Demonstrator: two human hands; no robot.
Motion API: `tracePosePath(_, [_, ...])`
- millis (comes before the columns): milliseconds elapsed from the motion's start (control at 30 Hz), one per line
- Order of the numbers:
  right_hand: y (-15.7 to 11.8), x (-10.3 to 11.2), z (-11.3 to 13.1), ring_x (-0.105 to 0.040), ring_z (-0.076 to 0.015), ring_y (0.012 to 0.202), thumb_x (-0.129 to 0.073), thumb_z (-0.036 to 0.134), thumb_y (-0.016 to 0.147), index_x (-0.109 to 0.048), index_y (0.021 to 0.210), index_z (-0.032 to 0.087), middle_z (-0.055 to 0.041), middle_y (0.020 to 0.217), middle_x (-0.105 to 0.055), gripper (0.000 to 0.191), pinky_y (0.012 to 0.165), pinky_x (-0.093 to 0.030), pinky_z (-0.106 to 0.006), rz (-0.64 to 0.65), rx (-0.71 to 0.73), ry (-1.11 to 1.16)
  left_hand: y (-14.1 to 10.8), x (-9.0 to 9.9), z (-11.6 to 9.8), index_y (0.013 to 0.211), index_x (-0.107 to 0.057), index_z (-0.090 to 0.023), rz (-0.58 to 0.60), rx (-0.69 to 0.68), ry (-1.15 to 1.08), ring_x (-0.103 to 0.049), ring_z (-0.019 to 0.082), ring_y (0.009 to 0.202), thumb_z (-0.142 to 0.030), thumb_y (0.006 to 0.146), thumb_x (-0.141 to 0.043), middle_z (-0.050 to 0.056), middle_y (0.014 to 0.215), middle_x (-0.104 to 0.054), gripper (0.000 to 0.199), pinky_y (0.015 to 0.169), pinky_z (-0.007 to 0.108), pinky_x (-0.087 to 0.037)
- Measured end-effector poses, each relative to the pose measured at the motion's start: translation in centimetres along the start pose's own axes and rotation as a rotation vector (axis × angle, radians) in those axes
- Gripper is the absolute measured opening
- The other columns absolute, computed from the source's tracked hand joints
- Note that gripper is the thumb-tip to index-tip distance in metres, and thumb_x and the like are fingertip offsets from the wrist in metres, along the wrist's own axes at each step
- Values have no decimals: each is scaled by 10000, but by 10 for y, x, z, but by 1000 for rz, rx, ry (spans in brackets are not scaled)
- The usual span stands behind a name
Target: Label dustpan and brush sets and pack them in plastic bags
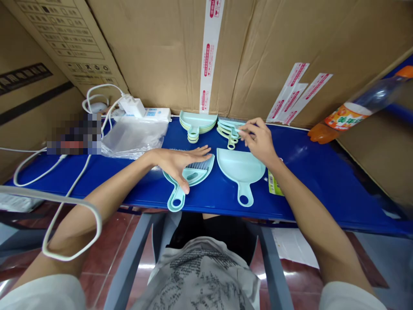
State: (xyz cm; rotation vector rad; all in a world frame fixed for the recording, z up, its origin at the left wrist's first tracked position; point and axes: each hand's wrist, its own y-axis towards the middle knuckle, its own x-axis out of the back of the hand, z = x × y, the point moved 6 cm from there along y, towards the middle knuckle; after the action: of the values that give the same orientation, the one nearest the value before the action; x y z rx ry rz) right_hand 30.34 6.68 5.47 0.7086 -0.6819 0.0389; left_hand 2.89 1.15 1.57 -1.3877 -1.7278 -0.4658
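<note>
My left hand [179, 164] is spread open over a light blue hand brush [196, 174] with grey bristles. This brush lies in a matching dustpan whose ring handle [176, 204] points toward me. My right hand [258, 140] is at the back, thumb and fingers pinched on the top brush [229, 122] of a stack of blue and green hand brushes. Nearer me, below that hand, lies a bare light blue dustpan [241, 168], handle toward me. Left of the brushes, a stack of dustpans [197, 121] stands against the cardboard.
Clear plastic bags [135, 135] lie at left by a power strip [158, 113] and white cables. A white cable [72, 200] loops over my left forearm. A green packet [274, 184] lies beside my right forearm. An orange soda bottle [351, 114] leans at right. Cardboard walls surround the blue tabletop [306, 172].
</note>
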Motion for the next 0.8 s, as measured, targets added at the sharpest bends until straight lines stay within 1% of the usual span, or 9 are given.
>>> tracePosePath(167, [12,18,-10,-745,-220,800,-729,714,944,-737,947,236,-94,1131,-632,478,808,-690,-450,-151,-2,217,0,6,8,1798,-125,-189,-54,3,-24,95,409,1719,-696,745,-932,204,1844,94,1420,1395,576,-43])
tracePosePath(233, [12,30,-4,-755,-220,796,-773,713,913,-729,924,244,-93,1133,-668,472,818,-696,-449,-191,-1,275,1,9,12,1790,-206,-211,-101,-9,-46,35,406,1725,-672,738,-948,206,1849,25,1367,1396,569,-73])
tracePosePath(300, [4,45,15,-769,-221,792,-815,636,917,-745,925,247,-97,1150,-708,395,830,-699,-454,-224,19,305,3,11,16,1775,-282,-223,-131,-18,-62,-18,400,1728,-658,734,-957,206,1849,-46,1315,1396,564,-92])
tracePosePath(400, [-30,67,58,-796,-244,871,-790,438,994,-792,974,266,-103,1232,-762,172,868,-692,-468,-233,47,196,7,11,22,1757,-340,-195,-127,-27,-80,-68,393,1729,-679,724,-951,218,1843,-107,1294,1399,547,-97])
tracePosePath(467, [-64,75,87,-790,-305,1061,-772,328,1009,-821,1002,313,-83,1206,-800,53,852,-679,-459,-207,73,-14,8,10,24,1754,-348,-181,-115,-40,-83,-60,399,1728,-705,687,-958,221,1843,-105,1336,1399,540,-88])
tracePosePath(533, [-100,76,107,-793,-304,1026,-770,214,992,-825,1025,355,-55,1256,-800,155,866,-676,-479,-176,80,-176,9,9,23,1758,-336,-176,-102,-50,-75,-23,414,1724,-724,628,-978,222,1844,-89,1411,1398,545,-66])
tracePosePath(633, [-146,69,127,-803,-287,955,-726,67,972,-821,1149,409,-51,1261,-787,397,803,-689,-479,-129,152,-239,8,9,20,1769,-294,-162,-93,-44,-68,8,430,1718,-732,577,-995,229,1841,-77,1496,1396,560,-48])
tracePosePath(733, [-171,60,136,-808,-285,963,-705,-10,947,-790,1289,417,-70,1225,-779,554,745,-702,-454,-79,185,-235,7,9,18,1774,-279,-167,-97,-36,-74,-5,425,1718,-728,584,-992,223,1843,-87,1497,1397,553,-53])
tracePosePath(800, [-176,55,139,-813,-275,960,-702,-28,942,-777,1318,393,-77,1194,-781,569,759,-711,-437,-40,202,-213,7,9,18,1775,-273,-168,-93,-36,-70,-6,419,1719,-721,582,-996,221,1843,-80,1501,1398,545,-43])
